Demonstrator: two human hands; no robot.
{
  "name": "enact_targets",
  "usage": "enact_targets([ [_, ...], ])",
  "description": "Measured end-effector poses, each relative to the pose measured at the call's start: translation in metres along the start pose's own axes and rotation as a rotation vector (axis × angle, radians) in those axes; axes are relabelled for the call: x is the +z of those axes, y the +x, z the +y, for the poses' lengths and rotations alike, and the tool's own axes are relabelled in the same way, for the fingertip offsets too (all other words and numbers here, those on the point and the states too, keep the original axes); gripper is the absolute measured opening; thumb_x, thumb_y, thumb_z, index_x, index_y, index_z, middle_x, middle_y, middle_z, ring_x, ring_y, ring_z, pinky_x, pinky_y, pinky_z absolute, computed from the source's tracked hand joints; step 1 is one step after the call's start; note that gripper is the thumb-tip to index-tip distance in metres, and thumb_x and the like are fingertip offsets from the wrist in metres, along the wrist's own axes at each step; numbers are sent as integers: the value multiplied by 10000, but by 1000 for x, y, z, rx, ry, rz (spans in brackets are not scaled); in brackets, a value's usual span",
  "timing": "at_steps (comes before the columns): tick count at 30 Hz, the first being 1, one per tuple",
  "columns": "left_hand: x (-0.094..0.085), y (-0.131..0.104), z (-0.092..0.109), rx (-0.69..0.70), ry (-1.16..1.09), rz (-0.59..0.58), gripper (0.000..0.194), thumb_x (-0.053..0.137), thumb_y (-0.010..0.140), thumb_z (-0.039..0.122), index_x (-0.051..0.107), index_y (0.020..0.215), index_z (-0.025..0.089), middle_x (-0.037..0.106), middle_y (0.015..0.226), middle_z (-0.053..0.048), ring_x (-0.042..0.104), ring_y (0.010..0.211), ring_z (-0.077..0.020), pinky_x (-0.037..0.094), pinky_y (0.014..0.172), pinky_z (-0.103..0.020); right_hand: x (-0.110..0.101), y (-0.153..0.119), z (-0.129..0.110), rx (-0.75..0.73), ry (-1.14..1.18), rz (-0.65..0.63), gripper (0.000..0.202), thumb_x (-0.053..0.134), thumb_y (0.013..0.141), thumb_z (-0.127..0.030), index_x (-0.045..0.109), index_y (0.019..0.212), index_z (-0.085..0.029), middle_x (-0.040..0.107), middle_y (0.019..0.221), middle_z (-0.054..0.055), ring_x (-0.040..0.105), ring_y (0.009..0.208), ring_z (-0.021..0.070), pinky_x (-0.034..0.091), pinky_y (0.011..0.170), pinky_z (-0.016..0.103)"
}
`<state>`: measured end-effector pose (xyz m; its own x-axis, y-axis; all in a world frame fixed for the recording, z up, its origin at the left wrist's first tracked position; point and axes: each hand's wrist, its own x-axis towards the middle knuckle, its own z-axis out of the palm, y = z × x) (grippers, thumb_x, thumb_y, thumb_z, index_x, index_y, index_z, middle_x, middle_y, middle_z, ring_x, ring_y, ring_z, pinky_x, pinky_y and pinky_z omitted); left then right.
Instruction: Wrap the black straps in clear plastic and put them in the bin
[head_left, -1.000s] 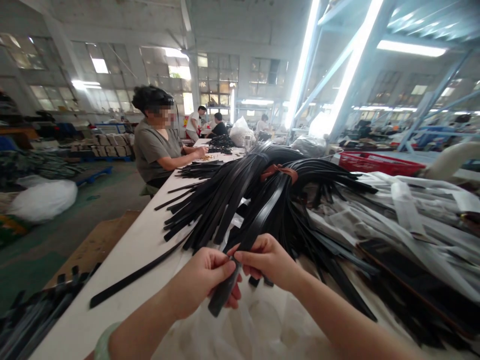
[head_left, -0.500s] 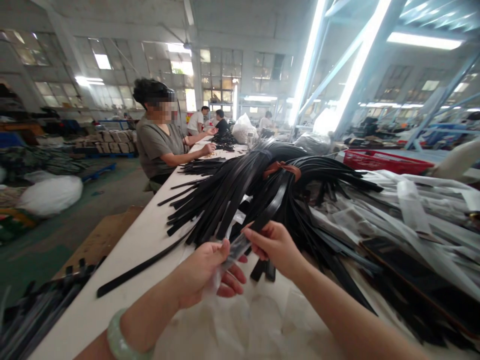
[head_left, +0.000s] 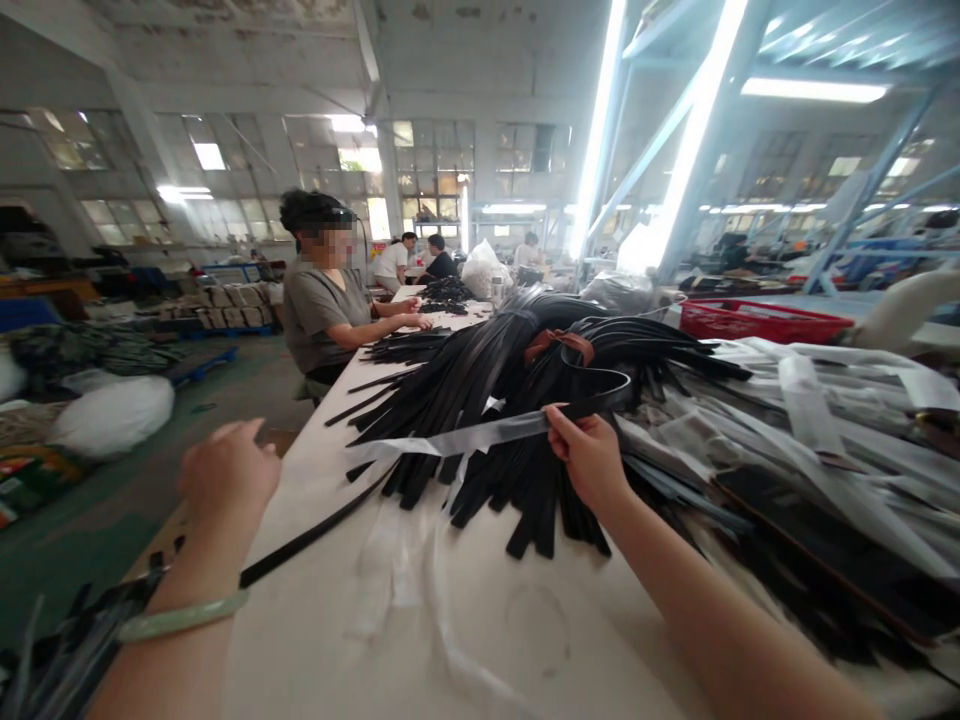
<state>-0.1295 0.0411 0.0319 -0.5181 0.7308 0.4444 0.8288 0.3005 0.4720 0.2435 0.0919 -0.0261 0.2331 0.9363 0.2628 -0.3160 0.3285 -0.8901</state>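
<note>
Fingers of the right hand (head_left: 589,455) are gripping 1 black strap (head_left: 606,400) above the surface (head_left: 555,650), clear film (head_left: 480,433) seemingly partly off; those of the left hand (head_left: 229,468) are blurring, grip unclear. Many bundled straps (head_left: 465,372) are apparently awaiting handling.

Blk strap (head_left: 606,398): flat, narrow, smooth w/ slight sheen; near end pinched btwn thumb & fingers of R hand (head_left: 589,460), held up in the air. From there it runs R, then bends back L in a tight U-curve twd the blk strap bundle (head_left: 465,375). Clear film strip (head_left: 484,437): thin, see-thru, whitish where it catches light; starts at same fingertips & stretches out L, approx. horiz., dipping a bit, passing in front of the bundle. Far L tip's blurry, can't tell if it's touching anything.
</note>
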Motion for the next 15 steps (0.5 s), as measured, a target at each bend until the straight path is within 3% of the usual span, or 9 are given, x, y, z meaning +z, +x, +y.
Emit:
enact_targets([
  [2, 10, -9, 11, 58, -22, 84, 377, 494, 827, 217, 547, 1170, 67, 522, 1296, -185, 410, 1243, -331, 343, 1007, -450, 14, -20, 4, 66, -55, -134, 357, 760, 694, -426, 644, 827, -116, 545, 509, -29, 431, 396, 64, 280, 358, 176],
  [4, 19, -31, 33, 199, -169, 23, 417, 483, 863, 309, 528, 1201, 68, 543, 1267, -193, 461, 1217, -285, 357, 1016, -383, 27, -42, 6, 161, -95, -302, 389, 731, 716, -476, 632, 839, -121, 563, 510, -23, 458, 383, 76, 324, 360, 186],
  [5, 24, -47, 46, 309, -314, -105, 435, 459, 884, 372, 520, 1213, 94, 573, 1227, -173, 511, 1165, -263, 397, 978, -360, 33, -52, 7, 205, -96, -379, 404, 719, 721, -497, 630, 845, -123, 579, 524, -15, 479, 385, 85, 350, 365, 194],
  [7, 34, -80, 70, 525, -473, -471, 508, 497, 858, 486, 498, 1230, 140, 618, 1145, -133, 585, 1038, -241, 448, 896, -338, 40, -68, 8, 269, -89, -514, 420, 694, 740, -521, 638, 874, -127, 604, 549, -4, 532, 416, 107, 410, 395, 212],
  [8, 37, -95, 81, 566, -461, -617, 547, 530, 828, 535, 500, 1207, 142, 642, 1075, -122, 613, 952, -240, 469, 829, -334, 41, -72, 8, 287, -93, -571, 423, 685, 749, -522, 648, 896, -128, 610, 556, -1, 557, 443, 118, 438, 419, 220],
  [10, 42, -115, 93, 549, -341, -774, 552, 546, 801, 585, 522, 1131, 143, 668, 961, -109, 636, 854, -256, 471, 729, -328, 39, -71, 7, 332, -119, -655, 435, 691, 753, -509, 669, 959, -126, 623, 573, 7, 590, 498, 131, 479, 464, 232],
  [12, 44, -119, 93, 537, -185, -807, 470, 530, 818, 581, 556, 1019, 158, 677, 894, -101, 646, 833, -279, 450, 684, -322, 33, -60, 5, 397, -98, -602, 459, 716, 737, -494, 677, 1008, -126, 638, 615, 21, 598, 532, 129, 492, 479, 223],
  [15, 45, -104, 81, 677, -99, -843, 362, 553, 824, 546, 575, 878, 189, 677, 878, -71, 645, 846, -268, 427, 686, -299, 22, -36, 2, 452, 52, -348, 428, 754, 711, -456, 694, 972, -123, 585, 597, -6, 506, 458, 67, 403, 388, 153],
])
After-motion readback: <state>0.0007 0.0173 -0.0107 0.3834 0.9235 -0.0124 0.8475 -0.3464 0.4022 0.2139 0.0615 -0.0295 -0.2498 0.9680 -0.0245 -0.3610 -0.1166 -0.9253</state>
